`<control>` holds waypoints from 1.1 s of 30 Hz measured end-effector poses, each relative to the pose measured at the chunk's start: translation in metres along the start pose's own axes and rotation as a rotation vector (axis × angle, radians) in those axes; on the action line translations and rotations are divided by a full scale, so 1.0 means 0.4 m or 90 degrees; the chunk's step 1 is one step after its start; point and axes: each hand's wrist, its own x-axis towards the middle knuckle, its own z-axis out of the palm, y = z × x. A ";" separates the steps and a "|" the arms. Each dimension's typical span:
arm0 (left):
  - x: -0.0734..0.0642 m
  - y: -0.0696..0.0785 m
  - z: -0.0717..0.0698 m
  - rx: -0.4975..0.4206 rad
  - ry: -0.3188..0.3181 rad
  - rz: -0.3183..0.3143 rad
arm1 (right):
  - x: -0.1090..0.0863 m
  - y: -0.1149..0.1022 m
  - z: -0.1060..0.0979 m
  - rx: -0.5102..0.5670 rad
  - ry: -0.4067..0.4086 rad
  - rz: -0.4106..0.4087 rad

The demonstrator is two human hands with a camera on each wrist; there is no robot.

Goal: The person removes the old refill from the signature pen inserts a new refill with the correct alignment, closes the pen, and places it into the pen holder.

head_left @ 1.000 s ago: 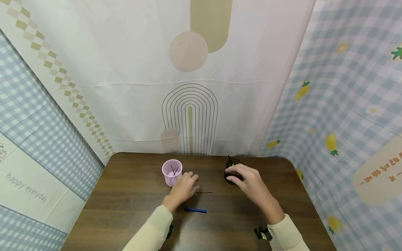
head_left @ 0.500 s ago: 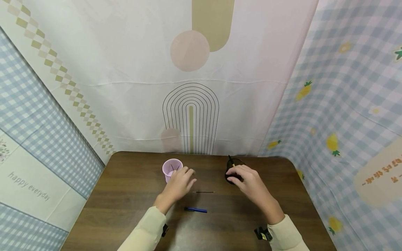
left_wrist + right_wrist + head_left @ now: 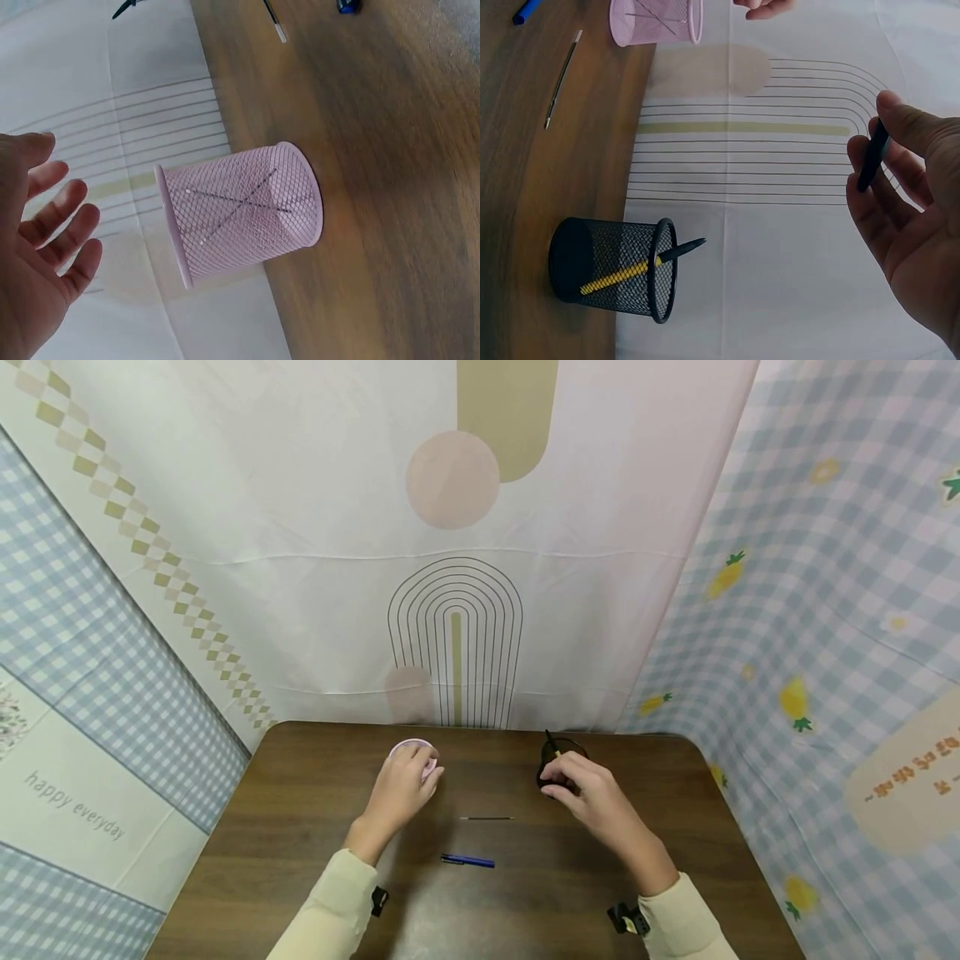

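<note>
My left hand [image 3: 401, 785] is above a pink mesh pen cup [image 3: 244, 240], its fingers loosely bent and holding nothing. The cup stands upright; two thin pen refills [image 3: 225, 196] cross inside it. Over at the right, my right hand [image 3: 922, 172] pinches a short dark cylinder [image 3: 873, 159], like a pen cap, between thumb and fingers. It hovers close by a black mesh pen cup [image 3: 604, 255], in which a yellow-and-black pen [image 3: 682, 249] leans with its dark end above the rim. In the head view, the right hand covers part of that cup.
Between the two cups, a thin pen refill [image 3: 487, 818] lies on the brown wooden table [image 3: 525, 910]. Nearer the front is a blue pen [image 3: 468, 861]. A patterned cloth [image 3: 322, 635] hangs right behind the table's back edge.
My left hand has moved left from beside the refill on the table to over the pink pen cup. The right hand stays almost where it was, by the black cup.
</note>
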 end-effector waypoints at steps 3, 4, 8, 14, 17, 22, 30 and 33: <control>0.003 -0.005 -0.006 -0.016 0.000 -0.057 | -0.002 0.004 0.006 0.012 0.004 0.004; 0.003 -0.007 -0.007 -0.018 -0.001 -0.077 | -0.003 0.005 0.007 0.017 0.005 0.009; 0.008 -0.017 -0.006 -0.038 0.003 -0.132 | -0.007 0.009 0.015 0.029 0.009 0.030; 0.020 -0.035 0.005 -0.066 -0.012 -0.172 | -0.012 0.013 0.025 0.035 0.014 0.066; 0.026 -0.042 0.009 -0.083 -0.033 -0.196 | -0.016 0.015 0.029 0.040 0.014 0.081; 0.036 -0.050 0.016 -0.103 -0.096 -0.247 | -0.023 0.023 0.037 0.047 0.012 0.090; 0.056 -0.059 0.029 -0.053 -0.184 -0.256 | -0.031 0.028 0.043 0.051 0.012 0.095; 0.064 -0.059 0.034 -0.036 -0.199 -0.251 | -0.032 0.029 0.043 0.051 0.013 0.093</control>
